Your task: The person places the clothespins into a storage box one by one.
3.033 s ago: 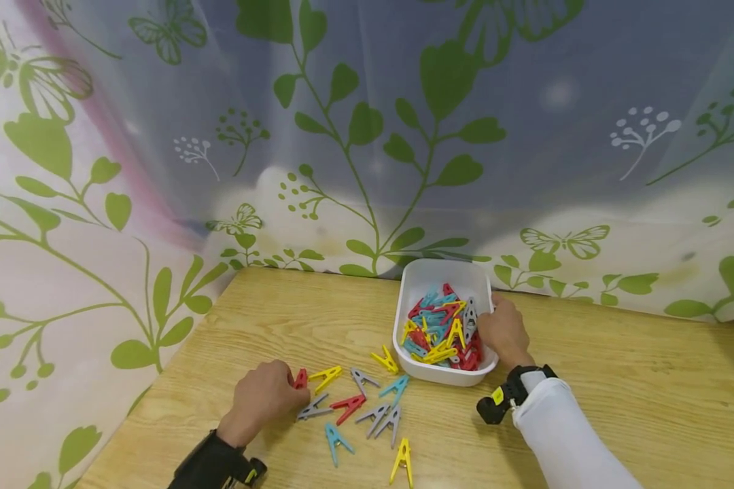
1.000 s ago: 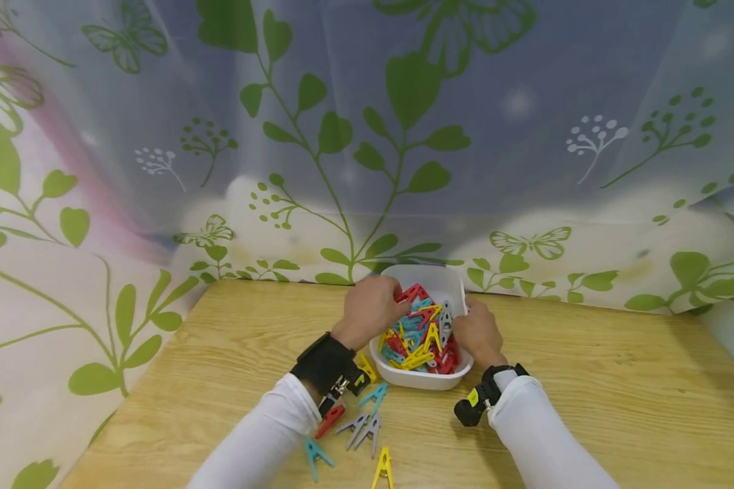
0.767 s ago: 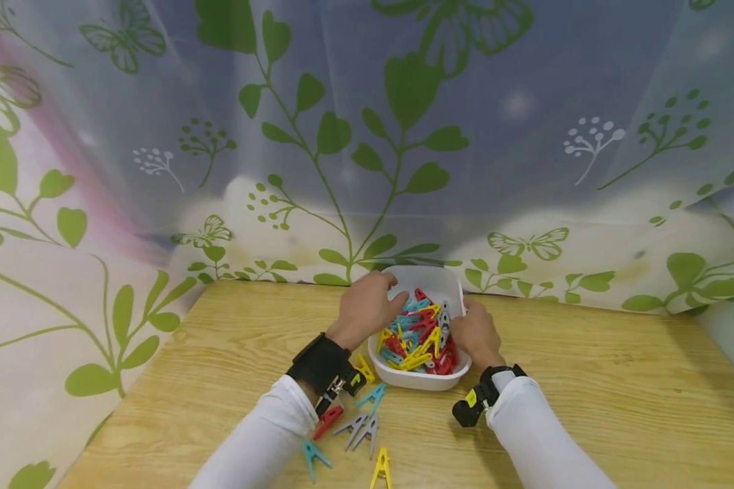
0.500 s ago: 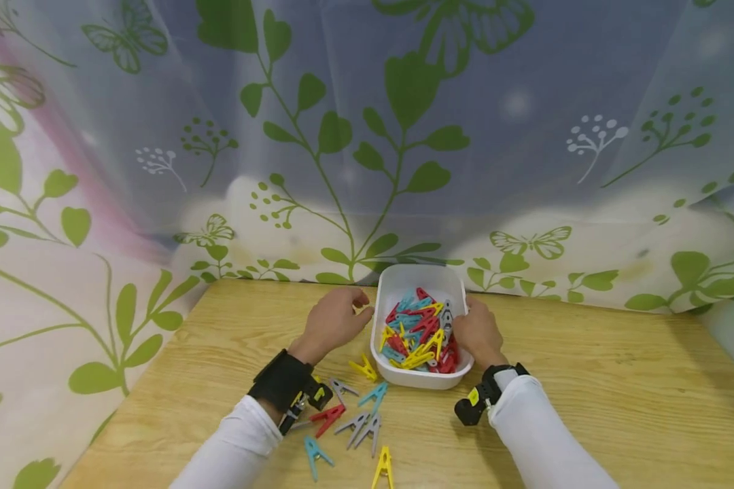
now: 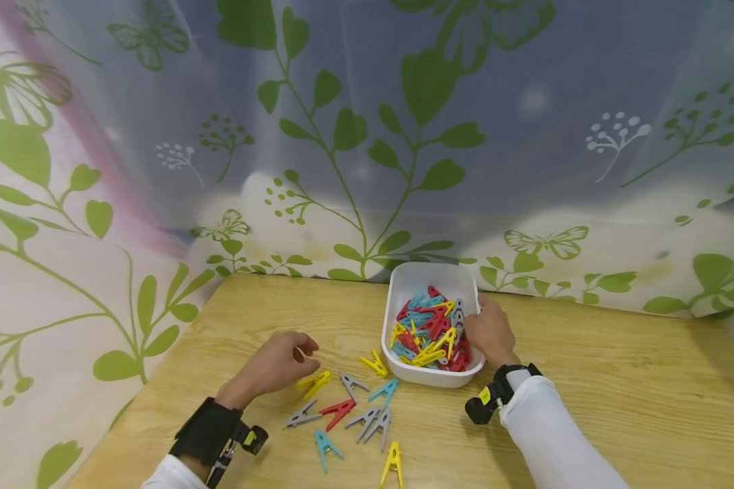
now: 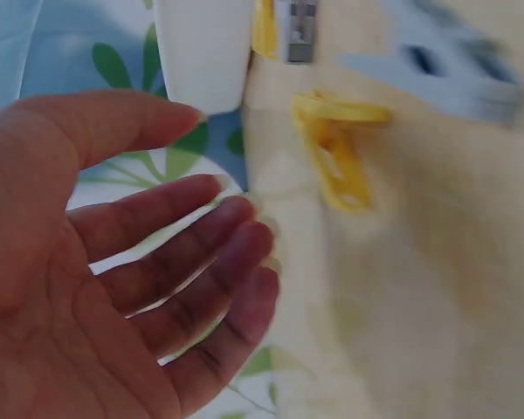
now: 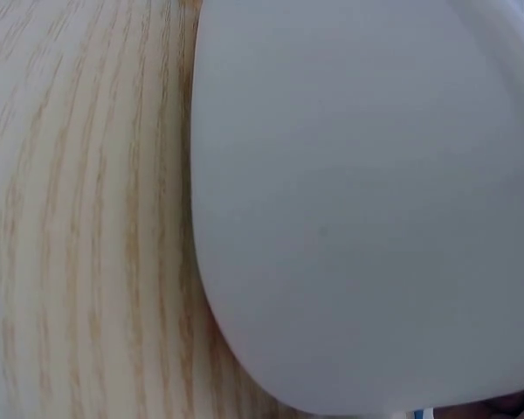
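Observation:
My left hand point(image 5: 278, 363) hovers above the wooden table with relaxed fingers and nothing between them. Just beyond its fingertips lies a yellow clothespin point(image 5: 315, 384), also seen in the left wrist view as a blurred yellow clothespin point(image 6: 336, 148). My right hand point(image 5: 492, 333) grips the right rim of a white plastic box point(image 5: 433, 377); its fingertips are mostly hidden. Inside the box is a pile of red, blue, yellow and grey clothespins point(image 5: 428, 319). Nearby on the table are a grey clothespin point(image 5: 302, 414) and a red clothespin point(image 5: 338, 411). The box wall point(image 7: 358, 201) fills the right wrist view.
More loose clothespins lie in front of the box, among them a blue clothespin point(image 5: 327, 448), a yellow clothespin point(image 5: 393, 465) and another yellow one by the box. A leaf-patterned curtain point(image 5: 367, 170) hangs behind the table point(image 5: 618, 380).
My left hand carried a red clothespin from the table to the box, let it go there, and moved back left over the loose clothespins. The right hand stays at the box rim.

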`<state>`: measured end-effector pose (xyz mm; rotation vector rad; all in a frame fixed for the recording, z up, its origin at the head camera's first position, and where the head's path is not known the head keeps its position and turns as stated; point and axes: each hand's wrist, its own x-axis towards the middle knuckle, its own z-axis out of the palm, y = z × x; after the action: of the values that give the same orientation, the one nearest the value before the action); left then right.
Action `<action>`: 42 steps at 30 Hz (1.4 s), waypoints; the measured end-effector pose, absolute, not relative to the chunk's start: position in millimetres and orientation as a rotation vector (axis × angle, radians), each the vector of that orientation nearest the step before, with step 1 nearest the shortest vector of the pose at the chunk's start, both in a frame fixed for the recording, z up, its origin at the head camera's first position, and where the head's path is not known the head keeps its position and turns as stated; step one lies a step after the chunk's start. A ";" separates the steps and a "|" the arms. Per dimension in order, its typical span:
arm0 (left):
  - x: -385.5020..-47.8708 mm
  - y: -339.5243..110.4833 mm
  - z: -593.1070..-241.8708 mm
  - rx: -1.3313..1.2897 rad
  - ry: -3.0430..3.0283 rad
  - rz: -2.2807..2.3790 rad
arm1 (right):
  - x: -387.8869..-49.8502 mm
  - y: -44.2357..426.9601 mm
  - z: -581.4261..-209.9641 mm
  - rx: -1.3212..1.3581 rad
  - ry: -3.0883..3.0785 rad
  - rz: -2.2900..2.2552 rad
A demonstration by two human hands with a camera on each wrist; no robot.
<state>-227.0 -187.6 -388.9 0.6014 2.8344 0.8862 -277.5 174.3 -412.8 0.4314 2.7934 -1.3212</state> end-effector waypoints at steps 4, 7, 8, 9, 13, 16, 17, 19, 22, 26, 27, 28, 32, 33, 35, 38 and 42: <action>-220.5 -195.5 -400.9 0.557 2.794 0.875 | -276.9 180.4 -410.2 0.446 2.786 -1.306; -217.9 -193.6 -408.8 0.511 2.814 0.859 | -276.7 184.3 -407.7 0.454 2.786 -1.299; -217.3 -192.5 -410.4 0.494 2.830 0.849 | -276.8 185.1 -407.2 0.455 2.785 -1.298; -216.5 -191.6 -411.5 0.481 2.845 0.835 | -277.0 185.6 -407.3 0.455 2.789 -1.295; -212.7 -191.5 -413.0 0.432 2.884 0.788 | -278.1 185.9 -410.2 0.451 2.796 -1.284; -210.0 -192.1 -414.1 0.400 2.898 0.776 | -278.2 185.3 -411.7 0.453 2.795 -1.278; -209.3 -192.4 -414.9 0.397 2.904 0.770 | -278.2 185.0 -411.9 0.454 2.795 -1.277; -208.2 -192.6 -416.4 0.397 2.923 0.756 | -278.2 184.2 -412.1 0.454 2.793 -1.283; -207.2 -192.7 -418.9 0.405 2.958 0.712 | -278.4 182.7 -412.2 0.447 2.794 -1.292; -205.7 -192.1 -420.3 0.392 3.003 0.628 | -278.2 180.2 -412.4 0.443 2.795 -1.293; -205.2 -191.9 -420.2 0.388 3.013 0.613 | -278.2 179.5 -412.4 0.444 2.794 -1.294; -204.7 -191.7 -420.2 0.385 3.022 0.599 | -278.2 178.8 -412.3 0.446 2.794 -1.296; -203.9 -191.3 -421.2 0.376 3.046 0.576 | -278.1 175.6 -411.4 0.450 2.787 -1.312; -203.9 -191.3 -421.5 0.373 3.049 0.574 | -278.1 175.0 -411.1 0.449 2.784 -1.317; -204.5 -191.3 -421.7 0.361 3.045 0.572 | -277.8 174.7 -410.8 0.446 2.782 -1.325; -205.4 -192.3 -419.1 0.322 3.036 0.611 | -277.6 174.6 -410.7 0.444 2.781 -1.330; -209.8 -190.7 -410.6 0.312 3.041 0.691 | -277.8 174.8 -411.2 0.446 2.786 -1.327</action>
<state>-209.8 -190.7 -410.6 0.3124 3.0413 0.6915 -277.8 174.8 -411.2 0.4463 2.7864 -1.3272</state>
